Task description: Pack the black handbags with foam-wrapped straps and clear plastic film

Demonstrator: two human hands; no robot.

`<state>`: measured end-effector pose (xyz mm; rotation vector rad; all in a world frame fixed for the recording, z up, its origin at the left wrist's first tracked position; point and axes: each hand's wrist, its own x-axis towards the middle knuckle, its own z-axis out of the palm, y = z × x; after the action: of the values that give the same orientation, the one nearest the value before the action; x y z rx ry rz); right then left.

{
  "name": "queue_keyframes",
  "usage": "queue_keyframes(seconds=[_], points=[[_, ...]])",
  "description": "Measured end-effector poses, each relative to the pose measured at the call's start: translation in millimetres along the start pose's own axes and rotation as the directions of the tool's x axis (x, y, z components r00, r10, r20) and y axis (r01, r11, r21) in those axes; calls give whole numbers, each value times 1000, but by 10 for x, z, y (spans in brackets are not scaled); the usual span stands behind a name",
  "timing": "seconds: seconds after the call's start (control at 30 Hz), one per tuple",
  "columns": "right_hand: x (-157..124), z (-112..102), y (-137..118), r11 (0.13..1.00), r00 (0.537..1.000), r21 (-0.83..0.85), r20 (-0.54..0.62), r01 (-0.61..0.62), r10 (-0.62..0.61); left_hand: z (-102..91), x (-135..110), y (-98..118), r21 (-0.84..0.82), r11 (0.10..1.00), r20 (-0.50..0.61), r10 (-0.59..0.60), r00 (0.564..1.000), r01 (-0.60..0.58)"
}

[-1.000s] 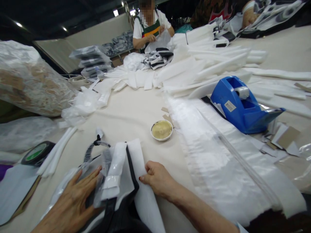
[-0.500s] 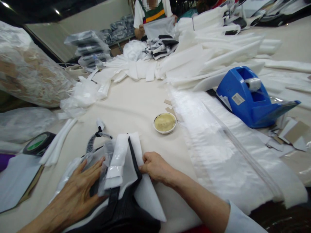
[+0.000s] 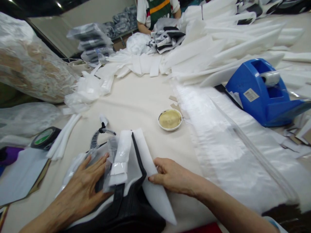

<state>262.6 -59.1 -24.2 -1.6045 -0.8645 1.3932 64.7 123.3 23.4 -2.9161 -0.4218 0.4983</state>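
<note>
A black handbag point(image 3: 139, 212) with a pale lining lies at the front edge of the table. My left hand point(image 3: 80, 183) rests on its left side with fingers stretched out. Beside those fingers a strap wrapped in white foam and clear film point(image 3: 120, 155) stands against the bag. Beyond them curves a plastic-wrapped handle point(image 3: 94, 138). My right hand point(image 3: 173, 176) pinches the edge of a white foam sheet point(image 3: 159, 200) along the bag's right side. The tips of some right fingers are hidden behind the sheet.
A blue tape dispenser point(image 3: 262, 94) stands at the right beside flat plastic bags point(image 3: 218, 139). A small oval dish point(image 3: 170, 119) holds something yellowish. A tape roll point(image 3: 45, 137) lies left. White foam sheets point(image 3: 218, 55) pile up at the back, where another person point(image 3: 157, 14) stands.
My right hand has shifted along the foam sheet toward me, its thumb now showing on the near face. The sheet stands further out from the bag. My left hand stays spread on the bag.
</note>
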Motion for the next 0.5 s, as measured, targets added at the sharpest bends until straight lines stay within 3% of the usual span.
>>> queue_keyframes(seconds=[0.13, 0.23, 0.37, 0.5], points=[[133, 178, 18, 971, 988, 194, -26, -144, 151, -17, 19, 17, -15, 1000, 20, 6, 1000, -6], [217, 273, -17, 946, 972, 244, -40, -214, 230, 1, 27, 27, -10, 1000, 28, 0, 1000, 0], [231, 294, -44, 935, 964, 267, -64, -232, 258, 67, 32, 12, -6, 1000, 18, 10, 1000, -10], [246, 301, 6, 958, 972, 230, -118, -174, 205, 115, 46, -8, 12, 999, -22, 48, 999, -47]])
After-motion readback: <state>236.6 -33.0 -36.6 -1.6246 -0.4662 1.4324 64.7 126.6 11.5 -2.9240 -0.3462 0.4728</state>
